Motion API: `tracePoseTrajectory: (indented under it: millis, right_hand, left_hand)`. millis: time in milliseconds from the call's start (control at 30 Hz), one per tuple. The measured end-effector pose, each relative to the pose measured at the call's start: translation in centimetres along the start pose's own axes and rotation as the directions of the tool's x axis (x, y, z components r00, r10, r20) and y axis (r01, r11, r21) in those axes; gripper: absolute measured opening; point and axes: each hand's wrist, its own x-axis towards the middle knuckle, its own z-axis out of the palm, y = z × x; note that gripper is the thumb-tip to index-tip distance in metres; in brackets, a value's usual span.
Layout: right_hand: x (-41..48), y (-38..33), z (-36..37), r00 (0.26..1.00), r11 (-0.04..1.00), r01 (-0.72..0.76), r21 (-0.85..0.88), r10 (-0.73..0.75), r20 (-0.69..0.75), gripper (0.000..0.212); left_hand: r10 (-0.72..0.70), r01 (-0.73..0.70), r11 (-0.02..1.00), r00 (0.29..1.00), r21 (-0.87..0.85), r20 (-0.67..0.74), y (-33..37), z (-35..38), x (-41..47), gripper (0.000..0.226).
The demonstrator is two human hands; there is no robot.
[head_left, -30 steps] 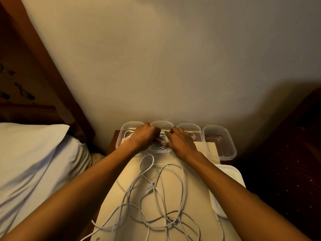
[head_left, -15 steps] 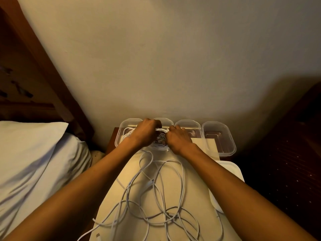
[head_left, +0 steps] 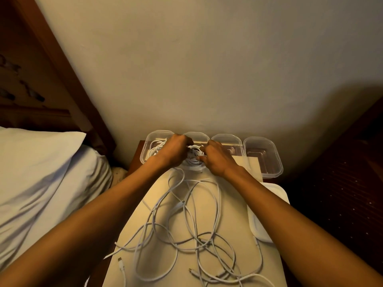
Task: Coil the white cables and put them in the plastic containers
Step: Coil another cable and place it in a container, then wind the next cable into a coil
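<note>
Several clear plastic containers stand in a row against the wall. The leftmost container [head_left: 147,149] holds a coiled white cable [head_left: 155,149]. Over the second container [head_left: 198,136], my left hand [head_left: 173,152] and my right hand [head_left: 216,158] both grip a coiled white cable [head_left: 193,156] and hold it down in the tub. The third container [head_left: 231,141] and the fourth container [head_left: 267,156] hold no cable. A tangle of loose white cables [head_left: 186,228] lies spread over the cream table top [head_left: 232,220] between my forearms.
A white lid or tray [head_left: 269,206] lies at the table's right edge. A bed with a white pillow [head_left: 37,162] and a dark wooden headboard [head_left: 62,79] stands close on the left. The wall rises right behind the containers. Dark floor on the right.
Both hands have edged slightly away from me, deeper over the second container, with the coil between them. The loose cables have not moved.
</note>
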Motion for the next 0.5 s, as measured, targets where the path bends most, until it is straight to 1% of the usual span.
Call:
tracePoseTrajectory:
  millis: [200, 367, 500]
  right_hand:
    - [-0.8, -0.5, -0.7, 0.998, 0.997, -0.002, 0.080, 0.007, -0.062, 0.037]
    - [-1.4, -0.8, -1.5, 0.998, 0.997, -0.004, 0.082, 0.009, -0.062, 0.034]
    - [-2.0, -1.9, -1.6, 0.995, 0.993, 0.016, 0.114, -0.005, -0.097, 0.030]
  left_hand:
    - [-0.007, -0.005, 0.995, 0.993, -0.098, -0.119, -0.3, -2.3, -1.1, 0.027]
    - [-0.010, -0.001, 0.996, 0.992, -0.089, -0.127, -1.5, -4.6, -2.4, 0.028]
    - [-0.022, 0.004, 0.990, 0.991, -0.138, -0.129, -1.5, -5.5, -4.4, 0.025]
